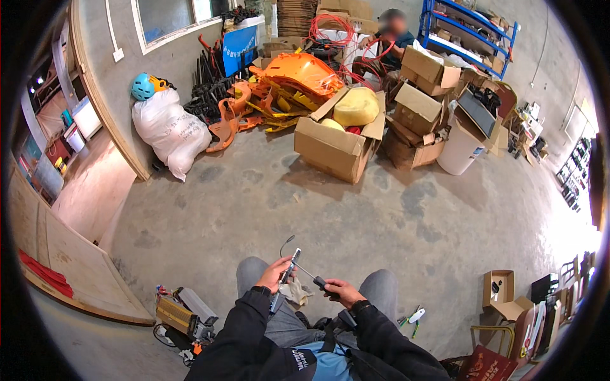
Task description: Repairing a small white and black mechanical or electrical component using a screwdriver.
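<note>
My left hand (272,275) is closed around a small flat device with a silvery edge (295,258), held above my lap. A short dark cable (283,246) curls up from near that hand; where it joins is too small to tell. In my right hand (345,294) is a screwdriver (319,281), gripped by its black handle. Its thin shaft slants up and left, and the tip is at or very near the device; contact cannot be made out. Between my knees, below the device, hangs a pale cloth or glove (297,293).
Left of my legs sits a gold and grey metal-cased unit (184,314) with wires. Hand tools (415,316) lie on the floor at right, near an open cardboard box (499,289). Ahead are a box with yellow parts (330,145), orange shells (298,73), a white sack (168,130) and a seated person (394,41).
</note>
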A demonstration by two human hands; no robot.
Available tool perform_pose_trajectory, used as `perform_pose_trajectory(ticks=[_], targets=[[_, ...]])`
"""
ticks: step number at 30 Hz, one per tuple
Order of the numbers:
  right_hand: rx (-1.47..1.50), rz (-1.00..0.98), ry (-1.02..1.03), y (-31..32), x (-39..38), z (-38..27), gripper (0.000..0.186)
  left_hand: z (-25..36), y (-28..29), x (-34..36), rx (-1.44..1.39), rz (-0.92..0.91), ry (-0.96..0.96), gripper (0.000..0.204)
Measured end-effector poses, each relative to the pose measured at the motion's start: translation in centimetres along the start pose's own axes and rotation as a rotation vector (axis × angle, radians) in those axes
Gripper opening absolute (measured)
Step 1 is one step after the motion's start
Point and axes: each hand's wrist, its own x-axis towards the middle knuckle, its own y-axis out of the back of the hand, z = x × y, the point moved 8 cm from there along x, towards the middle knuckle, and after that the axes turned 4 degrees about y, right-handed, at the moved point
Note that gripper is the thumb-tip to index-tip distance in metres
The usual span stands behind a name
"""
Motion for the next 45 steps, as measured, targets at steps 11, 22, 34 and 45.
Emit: perform_pose_trajectory(ticks=[11, 22, 34, 45], targets=[[-0.015, 0.000, 0.008, -0.16, -0.13, -0.20, 0.034, -0.07, 0.19, 0.03, 0.029, 0.011, 0.001, 0.040], [-0.015, 0.011, -0.001, -0.12, -0.17, -0.18, 0.034, 0.03, 0.04, -0.17, 0.044, 0.018, -0.002, 0.041], [-0.013, 0.001, -0.001, -0.09, -0.20, -0.15, 0.034, -0.03, -0.08, -0.22, 0.038, 0.014, 0.000, 0.040], [-0.018, 0.014, -0.008, -0.10, -0.40, -0.28, 0.033, 0.09, -0.31, -0.28, 0.027, 0.009, -0.002, 0.040]])
